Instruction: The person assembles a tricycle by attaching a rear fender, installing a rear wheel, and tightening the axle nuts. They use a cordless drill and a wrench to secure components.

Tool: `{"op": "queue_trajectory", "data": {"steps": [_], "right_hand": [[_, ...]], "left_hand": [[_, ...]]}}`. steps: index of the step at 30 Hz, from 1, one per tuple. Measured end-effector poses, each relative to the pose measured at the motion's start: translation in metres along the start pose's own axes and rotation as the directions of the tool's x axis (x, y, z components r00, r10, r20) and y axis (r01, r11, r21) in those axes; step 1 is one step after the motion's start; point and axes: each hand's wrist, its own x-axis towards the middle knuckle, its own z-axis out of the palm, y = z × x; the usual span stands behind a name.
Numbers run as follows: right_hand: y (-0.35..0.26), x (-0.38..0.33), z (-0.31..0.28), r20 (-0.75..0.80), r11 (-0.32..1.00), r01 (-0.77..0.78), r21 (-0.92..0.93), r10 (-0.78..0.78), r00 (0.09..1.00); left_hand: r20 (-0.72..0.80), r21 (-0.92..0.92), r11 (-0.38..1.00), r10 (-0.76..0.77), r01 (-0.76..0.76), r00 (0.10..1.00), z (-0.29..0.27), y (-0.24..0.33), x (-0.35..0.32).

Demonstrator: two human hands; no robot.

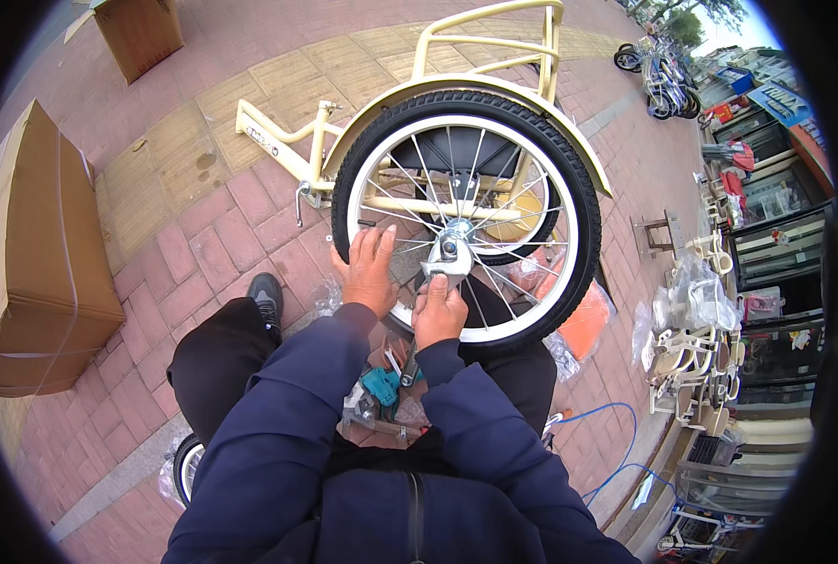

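Observation:
A bicycle wheel (583, 240) with a black tyre, white rim and thin spokes faces me, mounted on a cream tricycle frame (292, 155). My right hand (439, 315) is closed around a silver wrench (449, 267), whose head sits at the axle nut (449, 246) in the hub. The wrench's handle is mostly hidden in my fist. To the left, my left hand (370, 274) rests on the tyre and rim with its fingers stretched out and a little apart. A cream mudguard (569, 132) arches over the tyre. Part of a second wheel shows behind the spokes.
Between my legs lie a teal power tool (381, 390) and a metal hand tool (409, 365). Large cardboard boxes (52, 254) stand at left. An orange sheet (588, 320) and plastic wrap lie at right, near a blue cable (630, 414). Bike parts (696, 362) line the shopfront.

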Motion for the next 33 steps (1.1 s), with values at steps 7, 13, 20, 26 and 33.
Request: {"op": "queue_trajectory", "data": {"steps": [7, 13, 20, 26, 33], "right_hand": [[-0.010, -0.017, -0.026, 0.093, 0.989, 0.020, -0.144, -0.007, 0.996], [-0.015, -0.002, -0.018, 0.062, 0.992, -0.036, -0.117, 0.043, 0.997], [-0.006, 0.010, -0.015, 0.039, 0.994, -0.009, -0.109, 0.013, 0.999], [0.000, 0.024, -0.038, 0.126, 0.897, 0.205, -0.391, -0.168, 0.978], [-0.033, 0.017, -0.050, 0.222, 0.669, 0.305, -0.678, -0.209, 0.952]], "left_hand": [[0.021, -0.033, 0.999, -0.015, 0.016, 1.000, 0.002, 0.001, 0.000], [-0.005, -0.045, 0.999, -0.013, 0.013, 1.000, 0.003, -0.001, 0.001], [0.009, -0.056, 0.998, -0.015, 0.016, 1.000, 0.002, -0.001, 0.000], [-0.003, -0.040, 0.999, -0.001, 0.001, 1.000, 0.001, 0.000, 0.000], [0.006, -0.036, 0.999, 0.039, -0.039, 0.999, -0.003, -0.008, 0.001]]}}
